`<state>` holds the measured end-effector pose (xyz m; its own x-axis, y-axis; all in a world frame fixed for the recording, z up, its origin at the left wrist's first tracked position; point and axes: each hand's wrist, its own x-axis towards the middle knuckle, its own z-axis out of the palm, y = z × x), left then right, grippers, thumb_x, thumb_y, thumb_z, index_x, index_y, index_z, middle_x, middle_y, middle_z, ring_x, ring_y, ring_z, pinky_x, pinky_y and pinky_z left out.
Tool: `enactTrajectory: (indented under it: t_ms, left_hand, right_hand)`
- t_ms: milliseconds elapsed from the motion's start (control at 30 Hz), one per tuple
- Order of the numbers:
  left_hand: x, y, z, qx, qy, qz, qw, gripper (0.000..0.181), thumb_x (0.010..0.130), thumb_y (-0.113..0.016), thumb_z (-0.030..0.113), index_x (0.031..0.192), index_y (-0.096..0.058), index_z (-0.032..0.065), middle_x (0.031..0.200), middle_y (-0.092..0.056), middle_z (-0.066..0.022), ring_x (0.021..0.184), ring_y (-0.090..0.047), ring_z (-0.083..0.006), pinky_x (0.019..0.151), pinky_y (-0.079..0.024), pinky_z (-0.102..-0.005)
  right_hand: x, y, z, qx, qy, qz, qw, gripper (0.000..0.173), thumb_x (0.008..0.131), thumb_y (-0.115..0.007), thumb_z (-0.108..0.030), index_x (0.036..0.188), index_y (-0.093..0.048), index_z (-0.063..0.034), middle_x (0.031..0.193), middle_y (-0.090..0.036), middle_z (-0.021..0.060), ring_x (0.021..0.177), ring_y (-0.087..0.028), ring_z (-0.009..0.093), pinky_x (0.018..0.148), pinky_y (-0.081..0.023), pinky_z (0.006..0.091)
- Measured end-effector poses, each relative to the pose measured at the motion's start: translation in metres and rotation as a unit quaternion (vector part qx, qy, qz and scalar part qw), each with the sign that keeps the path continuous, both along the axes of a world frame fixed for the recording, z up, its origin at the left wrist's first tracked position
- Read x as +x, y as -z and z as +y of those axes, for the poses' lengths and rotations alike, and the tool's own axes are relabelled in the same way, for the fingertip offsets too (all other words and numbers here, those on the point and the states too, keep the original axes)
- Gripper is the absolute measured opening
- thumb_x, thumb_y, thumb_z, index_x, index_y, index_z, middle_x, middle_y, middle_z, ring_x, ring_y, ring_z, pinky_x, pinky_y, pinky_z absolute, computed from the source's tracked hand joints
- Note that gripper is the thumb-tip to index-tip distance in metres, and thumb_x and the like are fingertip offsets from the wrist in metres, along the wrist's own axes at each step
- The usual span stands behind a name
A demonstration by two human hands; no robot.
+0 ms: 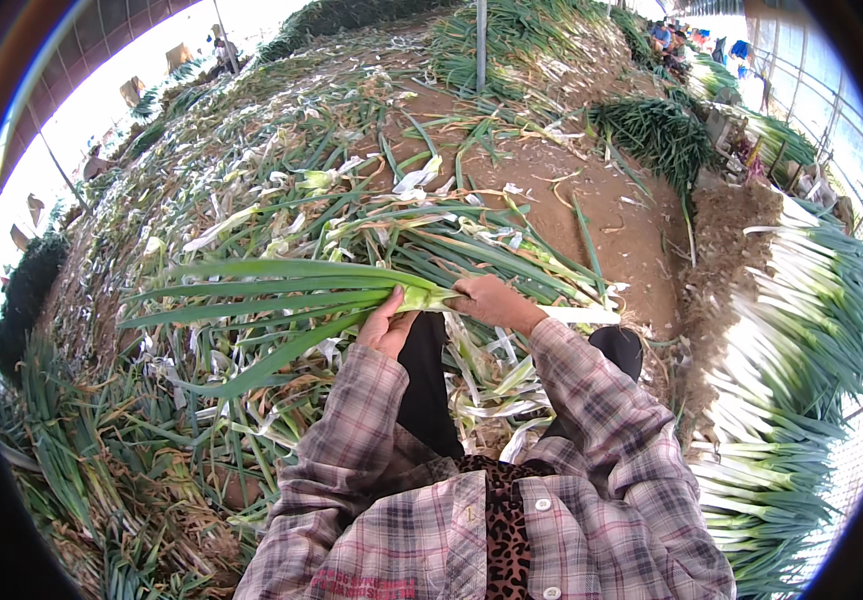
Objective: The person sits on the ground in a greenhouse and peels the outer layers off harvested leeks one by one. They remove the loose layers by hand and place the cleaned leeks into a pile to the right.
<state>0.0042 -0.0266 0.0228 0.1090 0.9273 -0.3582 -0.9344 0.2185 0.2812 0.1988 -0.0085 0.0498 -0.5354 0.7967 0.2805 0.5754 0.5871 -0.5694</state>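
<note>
A large green onion (311, 291) lies across in front of me, its green leaves fanned to the left and its white stalk and roots to the right. My left hand (388, 324) holds it at the base of the leaves, thumb on top. Around the upper white stalk my right hand (495, 301) is closed, its fingers partly hidden. Beneath and beyond the held onion, a heap of untrimmed green onions (469, 255) rests on the ground. Peeled outer leaves (510, 409) lie between my knees.
On the right, a long row of cleaned green onions (784, 315) has its white stalks towards me. A dark green bundle (656, 135) lies ahead right, near a metal post (481, 45). Leaf scraps cover the ground at left. Other people (668, 39) sit far back.
</note>
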Motion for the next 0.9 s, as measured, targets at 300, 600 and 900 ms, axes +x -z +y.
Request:
enactTrajectory:
  t_ms: [300, 600, 900]
  left_hand:
    - [-0.004, -0.001, -0.008, 0.125, 0.079, 0.011, 0.989, 0.027, 0.075, -0.054, -0.006, 0.099, -0.047, 0.0015, 0.106, -0.049, -0.0148, 0.105, -0.046, -0.0271, 0.094, -0.036, -0.043]
    - [0.005, -0.045, 0.009, -0.021, 0.037, 0.102, 0.994, 0.02, 0.08, -0.056, 0.014, 0.094, -0.051, 0.0017, 0.093, -0.054, -0.0094, 0.09, -0.051, -0.023, 0.088, -0.038, -0.0413]
    - [0.002, -0.02, -0.004, 0.079, 0.039, 0.066, 0.994, 0.017, 0.076, -0.049, -0.008, 0.092, -0.048, -0.0023, 0.096, -0.053, -0.0165, 0.097, -0.05, -0.0272, 0.091, -0.04, -0.0407]
  right_hand:
    - [0.009, -0.021, 0.007, -0.283, 0.046, 0.131, 0.949, 0.034, 0.078, -0.055, -0.031, 0.07, -0.06, 0.002, 0.051, -0.05, 0.0113, 0.048, -0.052, 0.014, 0.047, -0.04, 0.0313]
    - [-0.039, -0.027, -0.017, 0.225, 0.213, 0.067, 0.949, 0.014, 0.064, -0.059, -0.012, 0.066, -0.047, -0.0064, 0.055, -0.052, 0.0129, 0.058, -0.054, 0.032, 0.052, -0.041, 0.041]
    - [0.005, 0.03, 0.063, -0.122, 0.346, 0.422, 0.829, 0.018, 0.076, -0.052, -0.013, 0.067, -0.052, 0.0027, 0.055, -0.053, 0.0146, 0.042, -0.05, 0.024, 0.04, -0.038, 0.0355]
